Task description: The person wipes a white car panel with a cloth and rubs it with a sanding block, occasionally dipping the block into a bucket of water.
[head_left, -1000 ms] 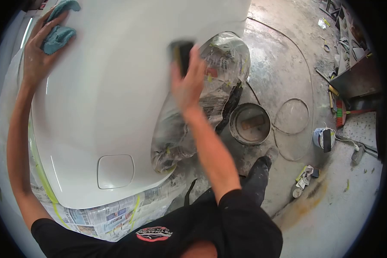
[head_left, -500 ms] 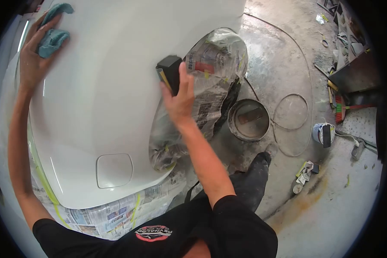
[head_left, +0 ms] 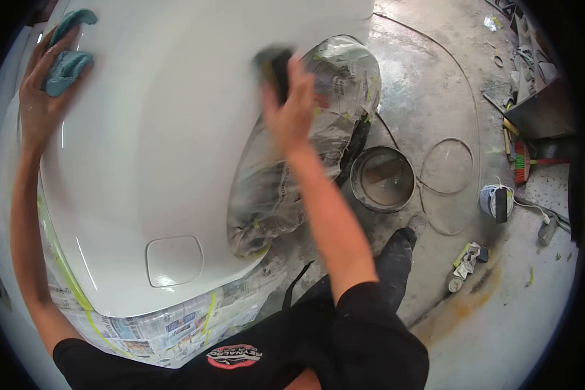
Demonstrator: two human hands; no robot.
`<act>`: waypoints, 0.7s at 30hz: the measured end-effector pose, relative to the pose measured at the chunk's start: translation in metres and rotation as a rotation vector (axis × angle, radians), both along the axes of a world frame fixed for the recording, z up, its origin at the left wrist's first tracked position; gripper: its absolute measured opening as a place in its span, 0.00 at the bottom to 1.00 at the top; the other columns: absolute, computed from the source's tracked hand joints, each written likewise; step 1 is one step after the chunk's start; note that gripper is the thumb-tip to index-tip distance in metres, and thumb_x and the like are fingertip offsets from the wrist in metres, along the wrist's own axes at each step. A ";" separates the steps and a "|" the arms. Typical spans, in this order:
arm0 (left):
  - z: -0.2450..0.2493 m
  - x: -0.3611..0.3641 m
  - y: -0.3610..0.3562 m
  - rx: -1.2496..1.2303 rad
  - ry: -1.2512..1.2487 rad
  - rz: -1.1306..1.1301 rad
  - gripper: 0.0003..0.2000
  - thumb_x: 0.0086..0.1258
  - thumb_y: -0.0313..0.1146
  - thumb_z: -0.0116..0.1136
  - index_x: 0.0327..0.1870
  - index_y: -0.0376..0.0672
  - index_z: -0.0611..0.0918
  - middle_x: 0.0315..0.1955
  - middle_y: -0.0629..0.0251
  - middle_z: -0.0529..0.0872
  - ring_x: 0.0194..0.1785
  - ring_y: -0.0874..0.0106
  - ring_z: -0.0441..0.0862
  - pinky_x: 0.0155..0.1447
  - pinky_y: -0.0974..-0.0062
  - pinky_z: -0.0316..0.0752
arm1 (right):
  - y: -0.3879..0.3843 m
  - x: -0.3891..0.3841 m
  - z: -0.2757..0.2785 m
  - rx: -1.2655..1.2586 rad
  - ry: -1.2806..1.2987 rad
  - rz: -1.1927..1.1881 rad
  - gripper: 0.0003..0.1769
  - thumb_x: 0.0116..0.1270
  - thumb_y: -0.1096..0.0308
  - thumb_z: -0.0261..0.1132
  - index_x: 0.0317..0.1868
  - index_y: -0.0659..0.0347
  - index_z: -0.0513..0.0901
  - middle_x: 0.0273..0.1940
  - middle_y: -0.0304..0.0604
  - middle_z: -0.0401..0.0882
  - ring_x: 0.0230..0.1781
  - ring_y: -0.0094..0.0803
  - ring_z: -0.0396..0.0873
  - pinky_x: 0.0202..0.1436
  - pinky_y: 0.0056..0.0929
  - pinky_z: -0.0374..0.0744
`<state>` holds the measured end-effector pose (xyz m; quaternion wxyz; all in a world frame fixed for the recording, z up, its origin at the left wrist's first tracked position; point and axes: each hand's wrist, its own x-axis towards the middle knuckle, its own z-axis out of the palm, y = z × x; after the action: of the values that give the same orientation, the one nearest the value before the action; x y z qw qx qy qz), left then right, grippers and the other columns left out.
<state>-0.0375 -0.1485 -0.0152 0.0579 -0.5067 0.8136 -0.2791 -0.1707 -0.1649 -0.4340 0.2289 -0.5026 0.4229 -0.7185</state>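
Note:
A glossy pale car body panel with a square fuel flap fills the left half of the view. At its upper left edge, my left hand rests with a bunched teal cloth gripped between fingers and thumb. My right hand is closed around a black sanding block, which lies on the panel just beside the wheel arch; both are blurred by motion. Newspaper masking covers the wheel opening, hiding the wheel.
A round bucket with water and a dark block inside stands on the floor beside the wheel. Behind it loops a hose. A small pail, a broom and clutter lie at the right. More newspaper hangs along the rear edge.
My right hand has slid the sanding block up and to the right along the panel. The left hand and cloth sit slightly further left in view, and the view itself has shifted a little.

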 end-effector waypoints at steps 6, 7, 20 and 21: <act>0.003 0.005 -0.002 -0.024 -0.071 -0.018 0.25 0.67 0.34 0.73 0.66 0.47 0.85 0.68 0.62 0.82 0.70 0.62 0.80 0.74 0.66 0.74 | -0.080 -0.029 0.006 0.244 -0.088 -0.074 0.38 0.75 0.56 0.67 0.78 0.63 0.63 0.58 0.65 0.76 0.58 0.61 0.78 0.61 0.54 0.77; 0.004 0.006 -0.002 -0.031 -0.075 -0.006 0.25 0.67 0.34 0.73 0.66 0.47 0.85 0.68 0.62 0.81 0.70 0.63 0.80 0.74 0.66 0.73 | -0.058 -0.016 0.008 0.132 -0.023 -0.146 0.39 0.75 0.56 0.68 0.79 0.62 0.63 0.57 0.65 0.76 0.56 0.61 0.78 0.59 0.53 0.77; 0.001 0.000 -0.001 -0.009 -0.034 -0.013 0.24 0.67 0.32 0.73 0.66 0.46 0.85 0.68 0.62 0.81 0.71 0.63 0.79 0.74 0.66 0.74 | -0.056 -0.015 0.007 0.182 -0.069 -0.051 0.41 0.72 0.56 0.70 0.78 0.64 0.64 0.58 0.63 0.77 0.57 0.59 0.78 0.64 0.49 0.78; 0.001 -0.002 -0.001 -0.016 -0.043 -0.010 0.24 0.67 0.32 0.73 0.66 0.45 0.85 0.68 0.62 0.81 0.71 0.63 0.79 0.74 0.66 0.74 | -0.008 -0.007 0.015 0.116 -0.036 -0.032 0.41 0.71 0.56 0.71 0.78 0.64 0.65 0.56 0.61 0.78 0.55 0.58 0.79 0.63 0.47 0.78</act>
<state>-0.0391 -0.1492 -0.0142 0.0698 -0.4970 0.8125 -0.2966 -0.1776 -0.1731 -0.4186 0.2536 -0.4684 0.4676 -0.7055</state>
